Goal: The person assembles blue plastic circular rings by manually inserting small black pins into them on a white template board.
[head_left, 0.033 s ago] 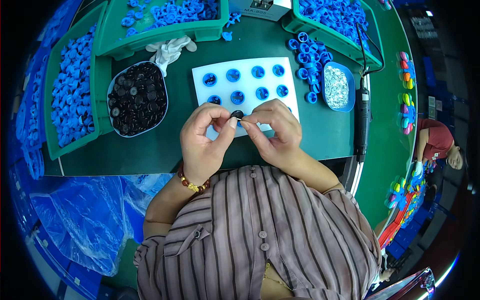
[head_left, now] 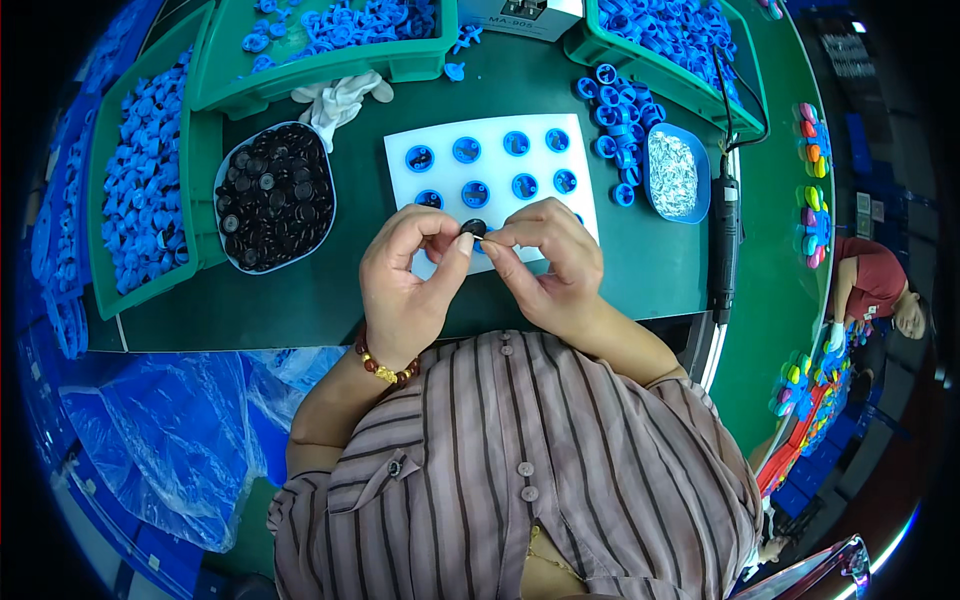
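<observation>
Above the near edge of a white foam board point(head_left: 400, 148), my left hand point(head_left: 408, 282) pinches a small round black disc point(head_left: 473, 228) between thumb and forefinger. My right hand point(head_left: 552, 262) meets it from the other side, thumb and forefinger closed at the disc's right edge. Whatever those right fingertips grip is too small to make out. Blue round cups point(head_left: 475, 194) sit in rows in the board's holes, with dark parts inside several of them. My hands cover part of the nearest row.
To the left stand a tub of black discs point(head_left: 275, 200) and a green bin point(head_left: 190, 225) of blue parts. A white glove point(head_left: 340, 103) lies behind. Rightward are loose blue rings point(head_left: 625, 130), a box of small silvery pieces point(head_left: 672, 172) and a black corded tool point(head_left: 724, 250). A co-worker point(head_left: 872, 280) sits far right.
The black disc looks slightly turned between my fingertips. Both hands and everything around them stay in place.
</observation>
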The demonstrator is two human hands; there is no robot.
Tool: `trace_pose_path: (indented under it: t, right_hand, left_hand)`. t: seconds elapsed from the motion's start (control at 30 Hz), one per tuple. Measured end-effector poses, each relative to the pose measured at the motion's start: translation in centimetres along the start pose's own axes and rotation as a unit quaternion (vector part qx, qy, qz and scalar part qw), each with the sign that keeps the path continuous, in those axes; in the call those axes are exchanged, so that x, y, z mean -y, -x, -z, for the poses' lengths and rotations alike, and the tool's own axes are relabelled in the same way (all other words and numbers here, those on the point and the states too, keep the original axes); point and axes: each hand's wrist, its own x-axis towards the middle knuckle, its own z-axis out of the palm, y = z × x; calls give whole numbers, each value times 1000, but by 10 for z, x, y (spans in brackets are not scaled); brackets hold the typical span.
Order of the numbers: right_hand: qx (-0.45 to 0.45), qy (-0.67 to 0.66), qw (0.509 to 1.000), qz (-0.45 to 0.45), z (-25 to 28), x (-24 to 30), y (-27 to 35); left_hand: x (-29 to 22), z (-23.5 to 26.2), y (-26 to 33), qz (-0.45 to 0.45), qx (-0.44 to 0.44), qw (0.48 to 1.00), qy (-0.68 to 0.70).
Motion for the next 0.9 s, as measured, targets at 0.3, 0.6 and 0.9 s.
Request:
trace_pose_path:
  t: [0.3, 0.6, 0.9]
  right_hand:
    - [-11, 10, 1000, -20, -5, 5, 1]
    - [-12, -14, 999, -49, -4, 7, 2]
    - [-9, 0, 999, -32, -5, 7, 1]
  left_hand:
    - [3, 0, 1, -181, -29, 961, -207]
    - [2, -1, 7, -81, -4, 993, -82]
    - [2, -2, 10, -40, -7, 997, -65]
